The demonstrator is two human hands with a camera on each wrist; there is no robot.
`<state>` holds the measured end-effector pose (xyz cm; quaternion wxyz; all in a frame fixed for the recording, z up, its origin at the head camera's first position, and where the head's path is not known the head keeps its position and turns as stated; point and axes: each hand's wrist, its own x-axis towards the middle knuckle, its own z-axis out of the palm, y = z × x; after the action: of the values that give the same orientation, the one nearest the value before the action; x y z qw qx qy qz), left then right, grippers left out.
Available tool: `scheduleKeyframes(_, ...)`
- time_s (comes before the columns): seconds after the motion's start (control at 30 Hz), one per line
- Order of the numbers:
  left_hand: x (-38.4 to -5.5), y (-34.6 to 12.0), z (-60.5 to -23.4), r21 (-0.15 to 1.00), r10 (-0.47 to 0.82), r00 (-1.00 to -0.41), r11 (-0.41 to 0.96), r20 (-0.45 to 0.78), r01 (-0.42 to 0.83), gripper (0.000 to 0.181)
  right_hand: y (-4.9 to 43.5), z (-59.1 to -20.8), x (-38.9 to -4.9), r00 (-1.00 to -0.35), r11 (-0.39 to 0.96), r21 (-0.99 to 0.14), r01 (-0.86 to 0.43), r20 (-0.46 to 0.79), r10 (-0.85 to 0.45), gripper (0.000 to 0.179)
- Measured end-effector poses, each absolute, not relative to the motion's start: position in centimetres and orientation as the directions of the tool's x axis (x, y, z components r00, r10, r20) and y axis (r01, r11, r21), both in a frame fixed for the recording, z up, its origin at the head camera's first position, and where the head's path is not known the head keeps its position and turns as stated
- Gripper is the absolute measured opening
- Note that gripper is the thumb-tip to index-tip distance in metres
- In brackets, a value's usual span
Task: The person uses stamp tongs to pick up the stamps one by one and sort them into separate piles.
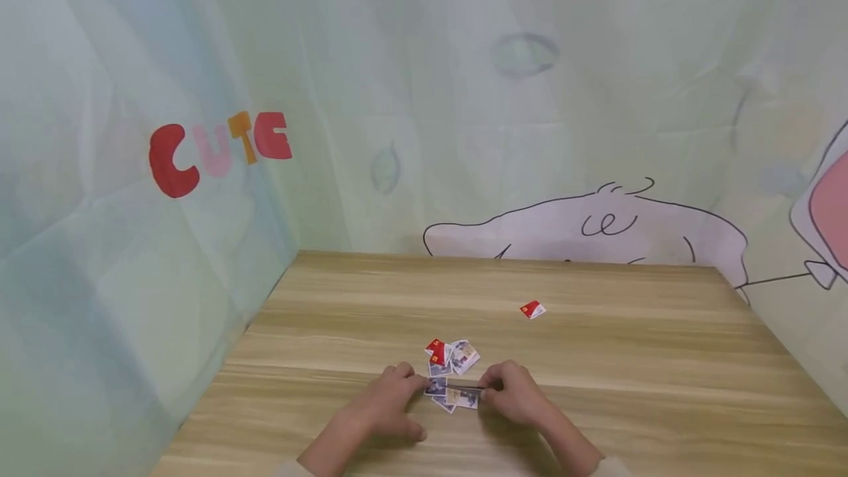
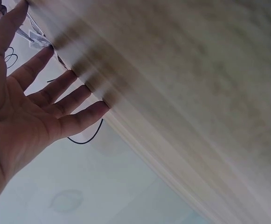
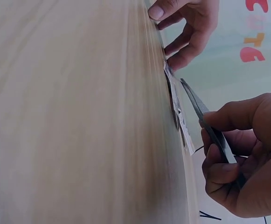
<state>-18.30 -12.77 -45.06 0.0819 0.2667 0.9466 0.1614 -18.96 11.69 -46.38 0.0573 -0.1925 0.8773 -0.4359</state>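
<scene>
Head view: tweezers (image 1: 465,388) are pinched by the right hand (image 1: 518,394) over cards (image 1: 463,399); the left hand (image 1: 389,403) is rested, fingers (image 2: 83,119) extended, left.

Wood-grain table (image 1: 636,337) before pale backdrop (image 1: 411,79) with colourful CUTE lettering (image 1: 245,138)

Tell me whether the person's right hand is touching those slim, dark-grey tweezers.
Touching. The right wrist view shows it plainly: the right hand grips the slim, dark-grey tweezers, its fingers pressed directly against them.

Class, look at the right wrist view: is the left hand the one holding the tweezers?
No, the right hand grips the tweezers.
</scene>
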Motion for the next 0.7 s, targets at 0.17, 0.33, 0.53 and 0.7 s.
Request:
scheduleKeyframes(0.17,-18.4,-12.7,-45.0,0.354,0.531,-0.844,0.806,-0.075,0.475,0.069,11.6,-46.4,-19.0,-0.921,0.544,-0.786,-0.294,0.080,-0.383,0.009)
scheduleKeyframes(0.33,-18.5,-13.1,-44.9,0.385,0.549,-0.834,0.784,-0.065,0.486,0.068,11.7,-46.5,-18.8,-0.923,0.532,-0.798,-0.284,0.077,-0.377,0.009)
scheduleKeyframes(0.53,-18.5,-13.9,-44.8,0.429,0.573,-0.820,0.743,-0.009,0.514,0.066,12.3,-46.2,-18.2,-0.930,0.498,-0.831,-0.247,0.060,-0.362,0.011)
scheduleKeyframes(0.7,-18.7,-13.7,-44.7,0.405,0.596,-0.803,0.732,0.010,0.548,0.064,12.7,-45.6,-18.1,-0.940,0.487,-0.843,-0.231,0.065,-0.334,0.010)
